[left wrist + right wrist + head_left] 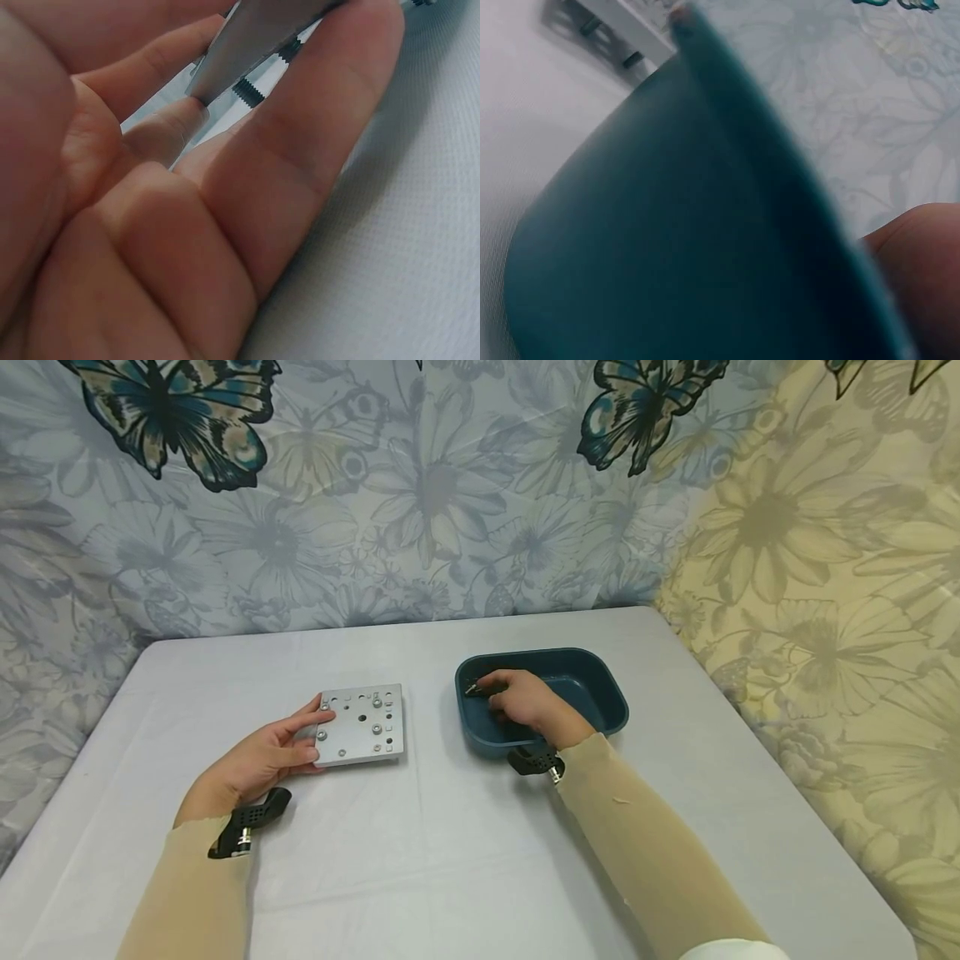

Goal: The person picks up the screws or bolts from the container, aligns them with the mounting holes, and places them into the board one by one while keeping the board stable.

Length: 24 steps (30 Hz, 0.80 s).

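Note:
My left hand [258, 760] grips the left edge of a silver metal plate [352, 739], with the thumb and fingers on either side of it. Bolts and holes dot the plate's top face. From below, threaded bolt ends [248, 92] stick out under the plate in the left wrist view. My right hand [528, 702] reaches down into a dark blue plastic tub [617, 706], at its left part. Small dark metal pieces [472, 690] lie by the index finger there. The other fingertips are hidden, so I cannot tell whether they pinch a piece.
A white cloth covers the table [435, 860]. Behind it hangs a fabric backdrop [435, 510] printed with flowers and butterflies. The tub's near wall [645, 225] fills much of the right wrist view, between that camera and the hand.

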Motion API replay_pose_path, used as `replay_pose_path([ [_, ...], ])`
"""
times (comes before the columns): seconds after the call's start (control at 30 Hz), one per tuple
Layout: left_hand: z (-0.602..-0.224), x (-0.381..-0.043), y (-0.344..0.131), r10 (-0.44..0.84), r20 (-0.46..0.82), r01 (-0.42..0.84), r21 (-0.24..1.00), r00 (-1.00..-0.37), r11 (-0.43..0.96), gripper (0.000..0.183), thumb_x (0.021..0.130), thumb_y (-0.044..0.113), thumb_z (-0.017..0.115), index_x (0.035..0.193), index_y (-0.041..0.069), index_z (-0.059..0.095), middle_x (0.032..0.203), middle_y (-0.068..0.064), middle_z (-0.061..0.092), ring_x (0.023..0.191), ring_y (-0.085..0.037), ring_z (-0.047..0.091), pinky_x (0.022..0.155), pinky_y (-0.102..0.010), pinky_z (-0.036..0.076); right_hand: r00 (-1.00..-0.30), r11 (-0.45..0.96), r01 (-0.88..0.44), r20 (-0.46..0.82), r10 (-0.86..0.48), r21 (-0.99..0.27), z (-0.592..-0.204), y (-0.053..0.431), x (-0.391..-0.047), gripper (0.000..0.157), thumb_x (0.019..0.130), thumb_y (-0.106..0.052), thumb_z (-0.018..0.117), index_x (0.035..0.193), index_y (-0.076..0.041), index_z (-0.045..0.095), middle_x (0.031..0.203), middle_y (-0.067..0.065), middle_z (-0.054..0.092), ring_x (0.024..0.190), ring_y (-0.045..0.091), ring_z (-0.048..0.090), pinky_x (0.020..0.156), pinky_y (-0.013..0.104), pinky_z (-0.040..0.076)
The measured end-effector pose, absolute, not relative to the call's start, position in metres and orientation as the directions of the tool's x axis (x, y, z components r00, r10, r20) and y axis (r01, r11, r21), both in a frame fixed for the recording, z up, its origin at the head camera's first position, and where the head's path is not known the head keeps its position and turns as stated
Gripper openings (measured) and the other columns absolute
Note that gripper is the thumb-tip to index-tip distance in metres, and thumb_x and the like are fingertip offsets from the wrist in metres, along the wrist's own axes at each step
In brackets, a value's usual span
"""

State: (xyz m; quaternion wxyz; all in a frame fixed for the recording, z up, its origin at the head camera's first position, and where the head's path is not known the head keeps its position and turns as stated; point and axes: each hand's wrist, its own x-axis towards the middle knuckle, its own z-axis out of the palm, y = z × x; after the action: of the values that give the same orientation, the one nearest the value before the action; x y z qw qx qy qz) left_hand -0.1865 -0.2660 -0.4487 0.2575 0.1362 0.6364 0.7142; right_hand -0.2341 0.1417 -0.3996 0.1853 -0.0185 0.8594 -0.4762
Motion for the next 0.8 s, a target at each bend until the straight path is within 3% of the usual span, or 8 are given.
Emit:
replay_pose_path([
  [0.33, -0.4485, -0.1859, -0.2664, 0.553, -0.119, -0.189, 0.979, -0.825, -0.071, 0.068, 0.093, -0.008, 0.062, 0.154, -0.004, 0.031, 0.165, 0.004, -0.016, 0.118, -0.013, 0.059, 0.088, -0.034, 0.055, -0.927, 0.684, 0.010, -0.264, -0.268, -0.730, -0.3990, 0.1400, -0.2330, 0.032, 0.098, -0.006, 0.054, 0.127, -0.009, 0.068, 0.124, 0.008, 0.064, 0.100, 0.022, 0.061, 0.083, 0.036, 0.052],
  [0.53, -0.4490, -0.1858, -0.2664, 0.556, -0.118, -0.187, 0.980, -0.823, -0.069, 0.067, 0.094, -0.008, 0.061, 0.154, -0.003, 0.031, 0.165, 0.004, -0.016, 0.118, -0.013, 0.058, 0.088, -0.034, 0.055, -0.913, 0.716, -0.052, -0.258, -0.317, -0.696, -0.3981, 0.1383, -0.2317, 0.033, 0.096, -0.003, 0.054, 0.124, -0.008, 0.071, 0.122, 0.004, 0.066, 0.101, 0.022, 0.057, 0.085, 0.035, 0.049],
  [0.8, -0.4496, -0.1865, -0.2666, 0.552, -0.122, -0.188, 0.980, -0.825, -0.065, 0.067, 0.094, -0.008, 0.062, 0.154, -0.002, 0.032, 0.165, 0.005, -0.015, 0.119, -0.012, 0.058, 0.088, -0.034, 0.054, -0.909, 0.741, -0.105, -0.238, -0.342, -0.664, -0.4020, 0.1389, -0.2348, 0.040, 0.094, -0.002, 0.054, 0.130, -0.014, 0.068, 0.134, 0.004, 0.060, 0.116, 0.022, 0.051, 0.098, 0.038, 0.043],
])
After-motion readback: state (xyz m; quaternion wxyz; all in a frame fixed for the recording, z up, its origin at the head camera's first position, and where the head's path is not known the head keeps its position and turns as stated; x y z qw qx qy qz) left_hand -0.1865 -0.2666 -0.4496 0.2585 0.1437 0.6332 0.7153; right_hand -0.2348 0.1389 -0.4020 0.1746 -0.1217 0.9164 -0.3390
